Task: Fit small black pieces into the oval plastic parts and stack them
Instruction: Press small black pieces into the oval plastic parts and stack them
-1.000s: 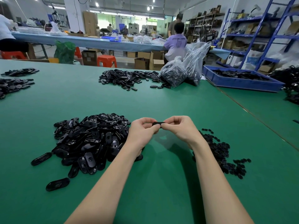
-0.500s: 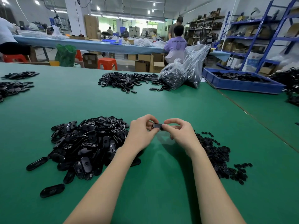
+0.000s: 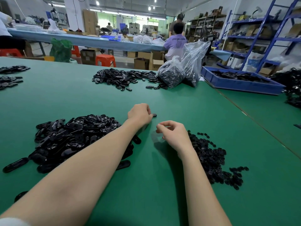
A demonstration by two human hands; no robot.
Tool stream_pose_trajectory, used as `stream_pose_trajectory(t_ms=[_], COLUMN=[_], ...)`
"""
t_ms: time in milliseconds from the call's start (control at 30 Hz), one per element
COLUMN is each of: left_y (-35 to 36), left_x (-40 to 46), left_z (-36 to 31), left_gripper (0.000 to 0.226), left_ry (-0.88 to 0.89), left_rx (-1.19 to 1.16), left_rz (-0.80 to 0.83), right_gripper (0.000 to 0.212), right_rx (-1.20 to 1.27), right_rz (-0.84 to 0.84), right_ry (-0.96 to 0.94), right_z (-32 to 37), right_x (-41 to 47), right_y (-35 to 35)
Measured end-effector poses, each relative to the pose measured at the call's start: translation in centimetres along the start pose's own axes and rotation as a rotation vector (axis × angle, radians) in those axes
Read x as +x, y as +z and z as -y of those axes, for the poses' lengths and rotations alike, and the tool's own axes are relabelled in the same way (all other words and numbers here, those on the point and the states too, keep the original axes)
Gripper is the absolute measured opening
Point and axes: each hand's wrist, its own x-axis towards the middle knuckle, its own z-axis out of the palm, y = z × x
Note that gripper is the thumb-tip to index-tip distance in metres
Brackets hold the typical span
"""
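Note:
My left hand (image 3: 139, 113) reaches forward over the green table (image 3: 162, 185) and grips a black oval plastic part (image 3: 154, 115); only the part's far end shows past the fingertips, low at the table surface. Nearer to me, my right hand (image 3: 173, 134) hovers with its fingers loosely curled and nothing visible in them. A big heap of black oval parts (image 3: 73, 136) lies to the left of my left forearm. The pile of small black pieces (image 3: 211, 158) spreads to the right of my right wrist.
At the far edge lie another heap of oval parts (image 3: 123, 78), two clear bags of parts (image 3: 182, 70) and a blue tray (image 3: 241, 84). More black parts lie at far left (image 3: 9, 75). People work at a bench behind.
My hands have come apart. The left one carried the oval part forward and down toward the table, while the right one let go and drew back toward me.

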Motion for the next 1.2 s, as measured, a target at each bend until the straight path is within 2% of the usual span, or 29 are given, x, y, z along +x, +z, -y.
stream_pose_trajectory(t_ms=[133, 267, 333, 400, 600, 800, 933, 1000, 1100, 1200], left_y=[-2.0, -4.2, -4.9, -5.4, -5.8, -4.7, -3.6, -3.1, -2.4, -1.8], left_x=[-2.0, -5.6, -7.1, -8.0, -8.6, -9.4, -10.2, -10.7, -11.1, -11.3], left_z=[1.1, 2.9, 3.1, 2.8, 2.0, 1.1, 0.2, -0.3, -0.6, -0.5], left_gripper=[0.013, 0.025, 0.028, 0.029, 0.024, 0.010, 0.014, 0.014, 0.015, 0.013], left_ry=[-0.005, -0.045, -0.037, -0.007, 0.081, 0.121, 0.098, 0.064, -0.005, -0.069], left_rx=[-0.220, -0.567, -0.641, -0.649, -0.513, -0.580, -0.736, -0.874, -0.973, -1.005], left_rz=[-0.050, -0.077, -0.083, -0.089, -0.102, -0.071, 0.121, 0.188, 0.164, 0.165], right_gripper=[0.009, 0.028, 0.031, 0.025, 0.015, 0.005, 0.004, 0.004, 0.006, 0.008], right_rx=[-0.260, -0.503, -0.625, -0.692, -0.665, -0.282, -0.194, -0.178, -0.221, -0.374], right_rz=[0.033, 0.176, 0.197, 0.180, 0.123, 0.162, 0.200, 0.215, 0.203, 0.040], right_ry=[-0.071, -0.142, -0.185, -0.219, -0.186, -0.116, -0.093, -0.084, -0.039, -0.004], right_z=[0.1, 1.2, 1.7, 2.1, 2.5, 2.4, 2.4, 2.5, 2.9, 3.2], right_x=[-0.2, -1.2, -1.6, -1.8, -2.0, -0.9, -0.9, -1.2, -1.4, -1.1], right_y=[0.4, 2.2, 3.3, 4.0, 3.2, -1.6, -3.6, -3.9, -4.2, -5.0])
